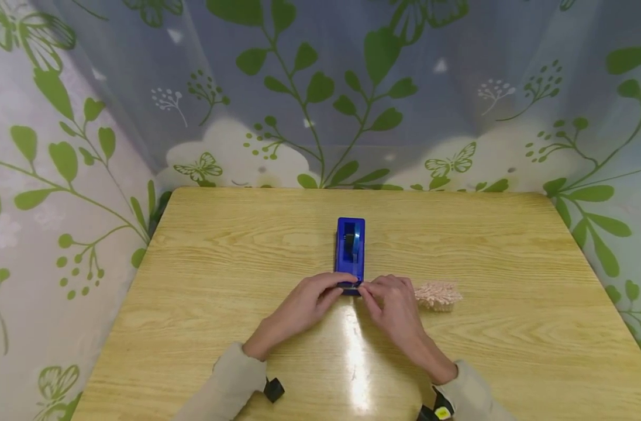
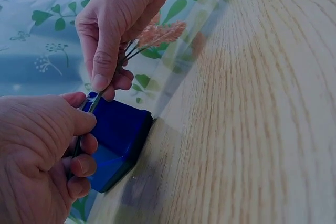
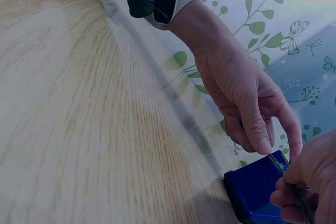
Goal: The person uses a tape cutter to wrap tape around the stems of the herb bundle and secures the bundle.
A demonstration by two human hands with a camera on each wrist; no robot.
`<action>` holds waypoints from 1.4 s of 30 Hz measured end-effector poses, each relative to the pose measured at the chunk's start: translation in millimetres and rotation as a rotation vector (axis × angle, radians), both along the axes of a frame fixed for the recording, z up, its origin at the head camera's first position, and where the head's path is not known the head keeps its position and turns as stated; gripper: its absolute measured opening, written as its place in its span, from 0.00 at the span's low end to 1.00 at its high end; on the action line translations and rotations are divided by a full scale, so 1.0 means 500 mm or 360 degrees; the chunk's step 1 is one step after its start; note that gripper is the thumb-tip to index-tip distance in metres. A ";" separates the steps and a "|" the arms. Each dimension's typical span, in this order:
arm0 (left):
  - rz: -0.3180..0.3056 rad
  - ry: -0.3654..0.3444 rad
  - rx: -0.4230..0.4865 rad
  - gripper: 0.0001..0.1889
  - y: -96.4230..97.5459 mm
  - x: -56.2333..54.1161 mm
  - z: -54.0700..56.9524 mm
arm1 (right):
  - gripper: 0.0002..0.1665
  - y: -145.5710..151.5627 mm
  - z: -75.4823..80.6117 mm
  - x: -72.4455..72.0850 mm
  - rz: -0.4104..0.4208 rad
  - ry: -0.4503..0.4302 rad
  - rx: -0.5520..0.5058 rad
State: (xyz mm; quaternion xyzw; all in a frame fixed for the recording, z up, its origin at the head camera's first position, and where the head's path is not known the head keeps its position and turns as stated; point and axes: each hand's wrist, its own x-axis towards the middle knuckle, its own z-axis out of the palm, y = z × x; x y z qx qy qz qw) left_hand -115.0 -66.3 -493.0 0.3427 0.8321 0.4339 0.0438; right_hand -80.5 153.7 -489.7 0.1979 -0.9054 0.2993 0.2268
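A bunch of pale pink flowers (image 1: 438,295) on thin dark stems (image 2: 98,102) lies across both hands, in front of a blue tape dispenser (image 1: 343,269). My left hand (image 1: 310,298) pinches the stems at the left, thumb and index finger at the dispenser's near end. My right hand (image 1: 396,304) grips the same stems nearer the blossoms, which stick out to its right. In the left wrist view, a small clear piece of tape (image 2: 90,98) shows between the two hands by the stems. A tape roll (image 1: 355,241) sits inside the dispenser.
Everything is on a light wood-grain table (image 1: 220,245). A curtain (image 1: 320,105) printed with green leaves and butterflies hangs along its back and sides. Black straps (image 1: 274,390) are worn around the wrists, over beige sleeves (image 1: 236,380).
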 end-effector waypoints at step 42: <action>-0.0066 0.0259 -0.0175 0.22 -0.005 -0.003 -0.013 | 0.04 0.012 0.018 -0.006 0.0039 -0.0180 0.0094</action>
